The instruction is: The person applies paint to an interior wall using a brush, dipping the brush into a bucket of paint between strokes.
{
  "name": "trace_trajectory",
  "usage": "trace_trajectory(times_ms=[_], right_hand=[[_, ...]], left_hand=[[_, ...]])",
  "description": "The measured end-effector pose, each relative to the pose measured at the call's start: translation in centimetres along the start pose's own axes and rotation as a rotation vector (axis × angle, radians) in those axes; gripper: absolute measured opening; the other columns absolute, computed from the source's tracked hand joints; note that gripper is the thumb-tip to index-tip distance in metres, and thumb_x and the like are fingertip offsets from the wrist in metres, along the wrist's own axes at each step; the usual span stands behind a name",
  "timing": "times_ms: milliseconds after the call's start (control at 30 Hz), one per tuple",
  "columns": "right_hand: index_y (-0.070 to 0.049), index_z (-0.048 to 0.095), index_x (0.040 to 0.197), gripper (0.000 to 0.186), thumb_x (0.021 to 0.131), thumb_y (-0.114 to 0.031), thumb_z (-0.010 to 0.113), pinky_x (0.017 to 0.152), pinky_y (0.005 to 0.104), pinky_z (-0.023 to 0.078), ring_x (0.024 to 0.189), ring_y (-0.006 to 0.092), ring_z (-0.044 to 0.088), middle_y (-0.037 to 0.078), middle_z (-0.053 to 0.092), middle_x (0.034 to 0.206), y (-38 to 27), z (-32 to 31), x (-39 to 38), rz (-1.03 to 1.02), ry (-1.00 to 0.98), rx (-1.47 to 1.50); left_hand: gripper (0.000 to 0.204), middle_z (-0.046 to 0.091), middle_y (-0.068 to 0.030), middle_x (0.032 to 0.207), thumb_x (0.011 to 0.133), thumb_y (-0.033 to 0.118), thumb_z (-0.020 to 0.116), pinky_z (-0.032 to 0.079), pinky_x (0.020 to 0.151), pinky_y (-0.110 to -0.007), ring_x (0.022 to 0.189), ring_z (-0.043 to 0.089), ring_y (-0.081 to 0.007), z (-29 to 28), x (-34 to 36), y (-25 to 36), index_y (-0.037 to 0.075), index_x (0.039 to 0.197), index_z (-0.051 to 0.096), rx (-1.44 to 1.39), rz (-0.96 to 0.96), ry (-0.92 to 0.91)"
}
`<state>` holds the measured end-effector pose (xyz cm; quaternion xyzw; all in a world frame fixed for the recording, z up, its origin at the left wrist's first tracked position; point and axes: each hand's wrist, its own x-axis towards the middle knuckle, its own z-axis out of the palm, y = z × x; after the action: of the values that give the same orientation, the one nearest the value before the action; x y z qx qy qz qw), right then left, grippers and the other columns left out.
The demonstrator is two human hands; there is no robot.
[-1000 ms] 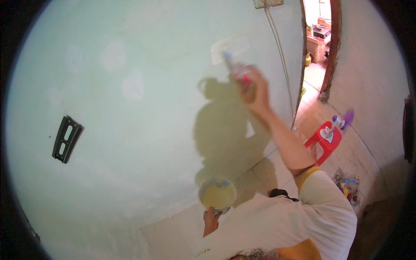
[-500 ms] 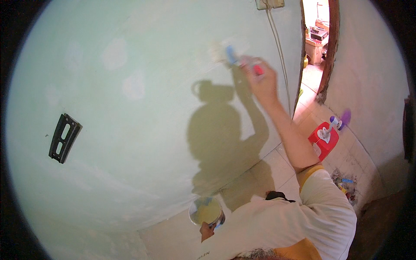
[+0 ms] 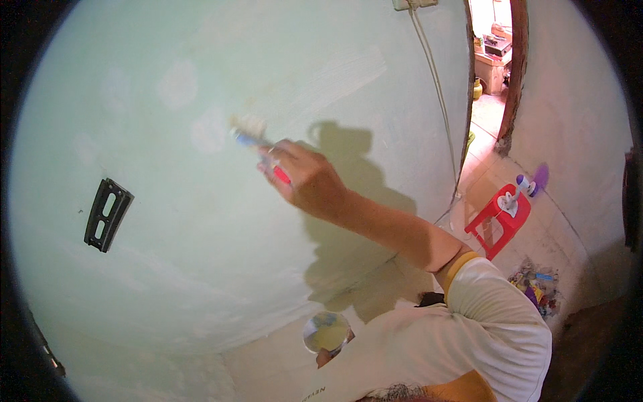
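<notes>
Gripping the brush (image 3: 249,138) in the right hand (image 3: 298,175), in the head view, with fingers closed about the red-marked handle. Pointing the pale bristles toward the pale green wall (image 3: 201,234), up and to the left; cannot tell through the blur whether touching it. Compared with half a second ago, has carried the brush leftward and downward along the wall, to just right of a whitish patch (image 3: 209,132). Can now see a longer pale streak (image 3: 341,84), slanting from the upper right down toward the bristles. Has also swung the right forearm (image 3: 395,234) leftward, now covering part of the dark shadow (image 3: 355,174).

Holding the bucket (image 3: 309,325) low, close to the body and well apart from the brush, with the left hand (image 3: 324,357) closed on its near edge; cannot make out most of that hand behind the white shirt (image 3: 495,308). Has shifted the bucket only slightly since the earlier picture. Carrying inside it pale yellow paint (image 3: 329,337), with bluish smears along the far inner side. Seeing farther right, on the tiled floor (image 3: 469,221), a red stool (image 3: 501,226) bearing a white and purple fan (image 3: 525,184).
</notes>
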<state>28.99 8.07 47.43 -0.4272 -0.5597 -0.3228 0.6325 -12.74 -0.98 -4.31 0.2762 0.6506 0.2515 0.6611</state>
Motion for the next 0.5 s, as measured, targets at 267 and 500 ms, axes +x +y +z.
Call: trace_trajectory(times_ms=[267,500], right_hand=[[0.002,0.068,0.105,0.026,0.090,-0.019,0.067,0.071,0.0291,0.053,0.077,0.0157,0.067,0.015,0.070,0.094,8.5,-6.9,3.3,0.603,0.039,0.270],[0.000,0.067,0.105,0.023,0.091,-0.018,0.065,0.069,0.0333,0.053,0.079,0.0248,0.068,0.017,0.067,0.089,13.5,-13.9,4.6,0.279,0.237,-0.475]], left_hand=[[0.037,0.055,-0.0202,0.106,0.085,0.013,0.061,0.059,0.080,-0.048,0.096,0.060,-0.0342,0.8,0.3,-0.4,-0.007,0.112,0.046,0.027,-0.008,-0.005],[0.038,0.055,-0.0201,0.106,0.085,0.014,0.062,0.059,0.080,-0.048,0.095,0.060,-0.0341,-0.5,0.5,-0.9,-0.006,0.113,0.046,0.027,-0.011,0.003]])
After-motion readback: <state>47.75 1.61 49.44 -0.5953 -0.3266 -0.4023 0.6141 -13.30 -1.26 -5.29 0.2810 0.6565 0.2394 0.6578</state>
